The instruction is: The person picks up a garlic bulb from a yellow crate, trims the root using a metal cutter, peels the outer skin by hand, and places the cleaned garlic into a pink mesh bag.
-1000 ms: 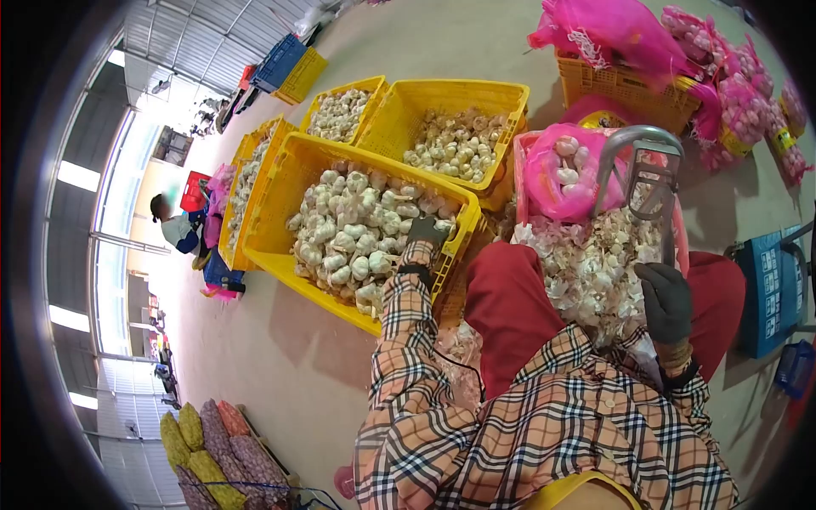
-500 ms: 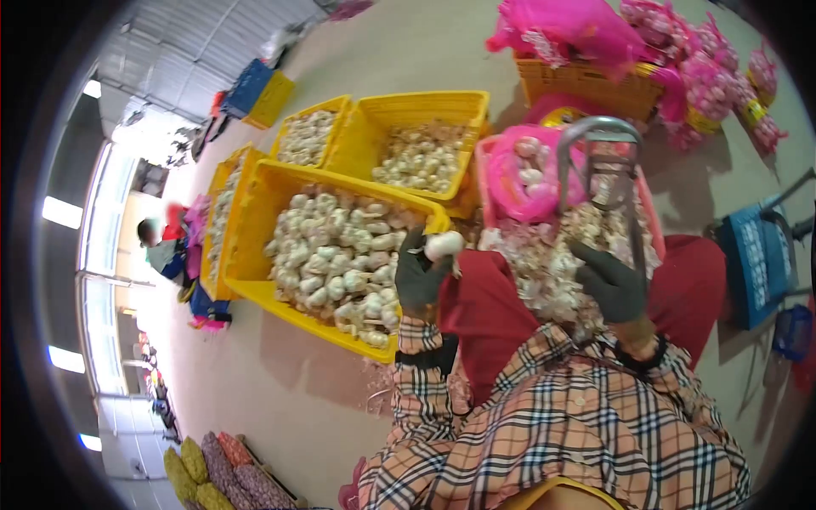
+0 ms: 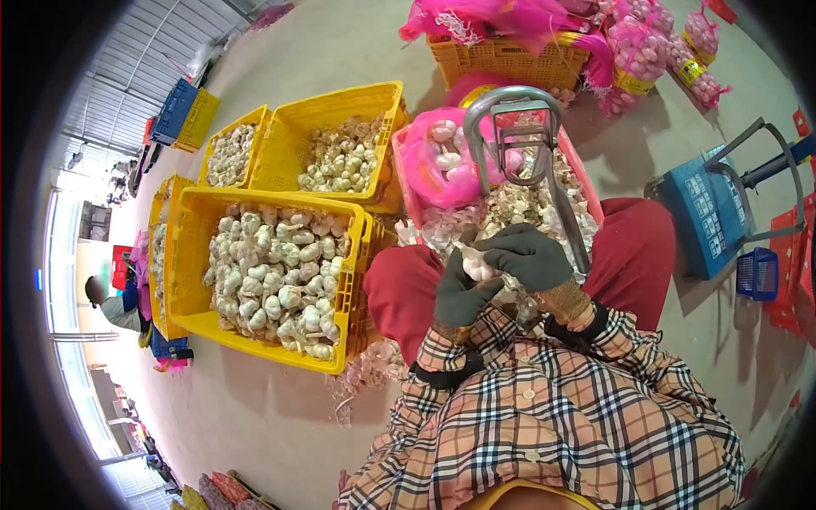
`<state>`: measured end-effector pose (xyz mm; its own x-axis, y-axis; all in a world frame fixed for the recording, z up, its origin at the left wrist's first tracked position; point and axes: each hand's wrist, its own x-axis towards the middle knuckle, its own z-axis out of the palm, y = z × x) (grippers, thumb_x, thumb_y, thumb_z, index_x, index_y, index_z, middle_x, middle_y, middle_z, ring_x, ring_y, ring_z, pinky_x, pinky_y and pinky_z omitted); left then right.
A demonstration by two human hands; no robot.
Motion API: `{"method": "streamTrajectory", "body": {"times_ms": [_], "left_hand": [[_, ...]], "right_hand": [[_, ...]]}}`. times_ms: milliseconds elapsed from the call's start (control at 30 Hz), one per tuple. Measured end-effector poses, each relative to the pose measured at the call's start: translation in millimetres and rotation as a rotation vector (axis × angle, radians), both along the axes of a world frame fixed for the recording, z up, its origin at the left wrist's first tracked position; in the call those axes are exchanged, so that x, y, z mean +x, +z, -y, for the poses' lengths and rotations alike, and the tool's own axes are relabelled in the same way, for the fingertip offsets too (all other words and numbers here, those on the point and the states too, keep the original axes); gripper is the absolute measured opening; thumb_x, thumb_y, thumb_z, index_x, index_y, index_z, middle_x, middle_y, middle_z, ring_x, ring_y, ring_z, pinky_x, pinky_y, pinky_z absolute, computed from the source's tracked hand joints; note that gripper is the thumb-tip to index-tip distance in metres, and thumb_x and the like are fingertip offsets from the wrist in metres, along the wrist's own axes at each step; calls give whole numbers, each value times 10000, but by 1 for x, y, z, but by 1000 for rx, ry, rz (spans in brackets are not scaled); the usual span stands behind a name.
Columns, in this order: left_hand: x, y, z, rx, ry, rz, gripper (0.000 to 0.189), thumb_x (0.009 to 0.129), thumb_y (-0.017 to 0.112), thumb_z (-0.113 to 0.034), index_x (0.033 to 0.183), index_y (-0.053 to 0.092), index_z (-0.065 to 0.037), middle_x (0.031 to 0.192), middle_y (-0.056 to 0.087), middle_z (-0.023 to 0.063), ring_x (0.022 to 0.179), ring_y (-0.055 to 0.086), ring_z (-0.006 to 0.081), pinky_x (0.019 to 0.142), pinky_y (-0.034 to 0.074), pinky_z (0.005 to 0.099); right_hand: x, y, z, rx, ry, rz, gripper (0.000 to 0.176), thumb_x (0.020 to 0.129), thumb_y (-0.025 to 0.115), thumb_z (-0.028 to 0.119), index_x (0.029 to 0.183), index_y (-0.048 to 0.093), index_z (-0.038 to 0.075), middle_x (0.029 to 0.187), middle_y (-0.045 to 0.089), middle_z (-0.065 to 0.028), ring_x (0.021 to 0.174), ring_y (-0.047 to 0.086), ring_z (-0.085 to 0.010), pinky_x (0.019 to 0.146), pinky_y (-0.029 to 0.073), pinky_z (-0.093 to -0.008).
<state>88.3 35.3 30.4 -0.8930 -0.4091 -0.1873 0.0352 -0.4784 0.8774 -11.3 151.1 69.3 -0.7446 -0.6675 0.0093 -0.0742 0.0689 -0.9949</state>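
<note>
Both hands wear dark gloves and meet over my lap, around one garlic bulb (image 3: 478, 262). My left hand (image 3: 463, 293) grips the bulb from the left and below. Fingers of my right hand (image 3: 529, 257) close on the bulb's top and right side. Beyond them is a pink crate (image 3: 586, 174) of loose peelings, with a pink net bag (image 3: 422, 161) of bulbs inside. A curved metal handle frame (image 3: 557, 191) rises over this crate. To the left, a large yellow crate (image 3: 191, 263) holds many garlic bulbs.
Another yellow crate (image 3: 285, 140) with bulbs stands behind. An orange crate (image 3: 510, 64) with pink netting and filled net bags (image 3: 637, 51) are at the top. On the right are a blue box (image 3: 701, 212) and a small blue basket (image 3: 756, 274). A person (image 3: 119, 308) is far left.
My left hand has brought the bulb from beside the yellow crate to over my lap. My right hand has joined it on the bulb. The view has shifted right.
</note>
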Motion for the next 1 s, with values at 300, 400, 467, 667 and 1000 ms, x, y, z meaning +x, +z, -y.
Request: {"method": "streamTrajectory", "body": {"times_ms": [300,400,467,667,1000], "left_hand": [[-4,24,4,-223,-104,-115,937,667,706,48,1406,130,6,1286,429,127,1160,444,196,931,404,295],[-3,26,5,-145,-110,-129,930,660,716,41,1401,157,3,1285,436,117,1156,447,194,935,403,301],[-4,27,4,-85,-115,-151,905,660,720,34,1395,193,1,1282,441,117,1155,448,191,938,401,302],[-7,43,19,-963,-181,87,595,693,695,-82,1240,465,-45,1198,518,92,1132,484,184,943,382,301],[-25,-1,273,-1085,665,632,365,828,518,-139,1187,540,-75,998,638,118,889,617,222,763,487,327]], "right_hand": [[-23,11,-29,190,-299,411,172,831,619,164,939,647,33,737,606,-34,645,524,-83,594,440,-227],[-16,11,-28,143,-213,-13,225,805,658,207,942,637,29,791,609,-50,658,551,-120,614,449,-240],[-4,11,-19,178,-135,-292,234,775,687,230,911,645,45,758,589,-57,659,558,-154,587,447,-258],[1,28,-16,410,71,-96,129,779,662,178,829,652,59,728,595,-63,672,574,-149,590,446,-278],[0,39,-14,220,53,-484,273,809,621,117,1069,606,37,998,590,-133,917,570,-217,788,448,-303]]}}
